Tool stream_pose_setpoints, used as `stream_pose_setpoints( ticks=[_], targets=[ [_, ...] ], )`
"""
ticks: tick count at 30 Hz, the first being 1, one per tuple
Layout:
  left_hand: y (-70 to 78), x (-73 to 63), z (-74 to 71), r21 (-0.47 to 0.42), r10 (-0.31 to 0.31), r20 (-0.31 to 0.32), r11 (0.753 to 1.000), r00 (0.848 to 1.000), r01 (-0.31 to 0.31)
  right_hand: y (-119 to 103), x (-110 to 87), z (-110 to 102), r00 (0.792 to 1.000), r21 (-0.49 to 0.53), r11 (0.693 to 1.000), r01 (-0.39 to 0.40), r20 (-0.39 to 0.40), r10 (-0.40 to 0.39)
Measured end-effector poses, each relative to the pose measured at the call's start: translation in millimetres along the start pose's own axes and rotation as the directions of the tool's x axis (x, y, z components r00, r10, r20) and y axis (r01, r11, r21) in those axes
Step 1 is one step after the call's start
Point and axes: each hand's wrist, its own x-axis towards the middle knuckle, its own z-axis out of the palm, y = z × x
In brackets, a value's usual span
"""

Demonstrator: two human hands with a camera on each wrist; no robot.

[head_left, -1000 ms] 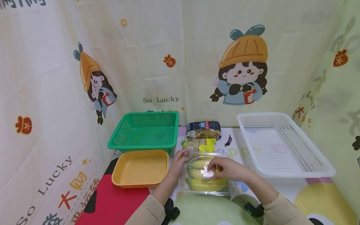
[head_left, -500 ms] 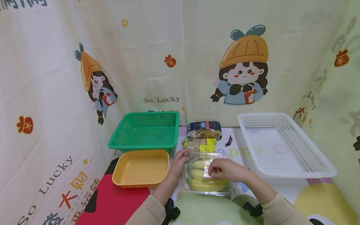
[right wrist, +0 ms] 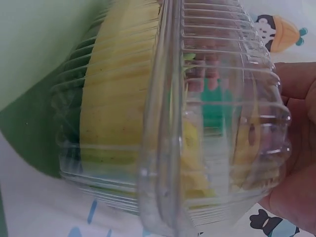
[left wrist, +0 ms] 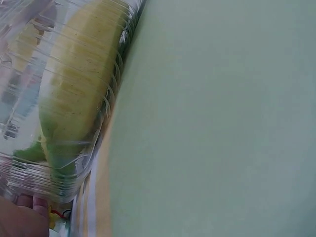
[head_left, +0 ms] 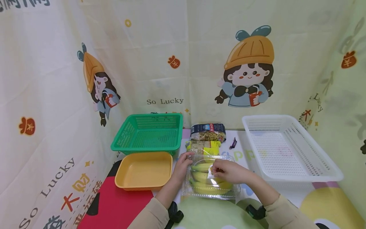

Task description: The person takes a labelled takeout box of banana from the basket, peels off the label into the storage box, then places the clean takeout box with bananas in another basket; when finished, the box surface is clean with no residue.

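A clear plastic clamshell box [head_left: 187,190] with several bananas [head_left: 208,188] inside lies on the table in front of me. My left hand [head_left: 181,167] holds its far left side, the thumb side towards the lid; the fingertips show at the box's end in the left wrist view. Over the lid, my right hand [head_left: 230,171] pinches a white label [head_left: 210,173] between curled fingers and thumb. Part of the label is hidden by the hand, and its edge looks lifted. In the right wrist view the box's seam [right wrist: 163,123] faces me, with the lid looking closed.
Behind the box lie a yellow-ended packet [head_left: 210,148], a bag of pasta [head_left: 208,132] and a small purple-wrapped candy [head_left: 233,143]. A green basket [head_left: 120,149] and an orange tray [head_left: 121,187] stand left, a white basket [head_left: 308,178] right.
My right fingers have shifted slightly and curled more over the label, so less of it shows and it looks bent up. The left hand and box have stayed in place.
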Motion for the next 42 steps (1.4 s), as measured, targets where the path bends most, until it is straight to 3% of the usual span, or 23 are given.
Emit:
stream_pose_setpoints(
  ticks=[10,13,15,20,26,28,33,38,40,42],
  targets=[
    [1.3,0.1,0.8,-0.014,-0.013,0.005,1.0,1.0,0.014,0,3.4,-2,0.999,0.067,0.997,-0.04,-0.017,0.041],
    [10.3,-4.1,0.5,-0.008,-0.012,0.016,1.0,1.0,0.012,1,3.8,-2,0.998,0.1,0.993,-0.06,-0.029,0.063],
    [19.5,-8.9,0.2,-0.005,-0.008,0.025,1.0,1.0,0.008,1,3.5,-4,0.995,0.183,0.979,-0.087,-0.039,0.096],
    [32.6,-18.6,1.3,0.01,0.026,0.035,1.0,0.999,-0.026,1,1.9,-9,0.975,0.427,0.885,-0.184,-0.031,0.218],
    [6.7,-4.9,1.0,0.009,0.03,0.024,0.999,0.999,-0.03,9,3.8,-14,0.935,0.591,0.765,-0.256,-0.049,0.351],
    [-0.4,-2.0,0.6,0.012,0.035,0.016,0.999,0.999,-0.036,11,4.7,-13,0.932,0.629,0.736,-0.25,-0.049,0.359],
    [3.1,-3.1,0.5,0.018,0.024,0.017,1.0,1.0,-0.025,16,2.4,-14,0.948,0.702,0.681,-0.207,-0.028,0.317],
    [10.8,-4.5,-0.1,0.03,0.022,0.037,0.999,0.999,-0.023,22,1.1,-18,0.936,0.795,0.578,-0.184,-0.037,0.349],
    [11.5,-4.4,-0.1,0.033,0.021,0.035,0.999,0.999,-0.022,24,0.9,-19,0.935,0.812,0.557,-0.172,-0.044,0.352],
    [9.6,-4.1,0.1,0.036,0.017,0.029,0.999,0.999,-0.018,25,0.6,-19,0.94,0.814,0.557,-0.163,-0.044,0.339]
  ],
)
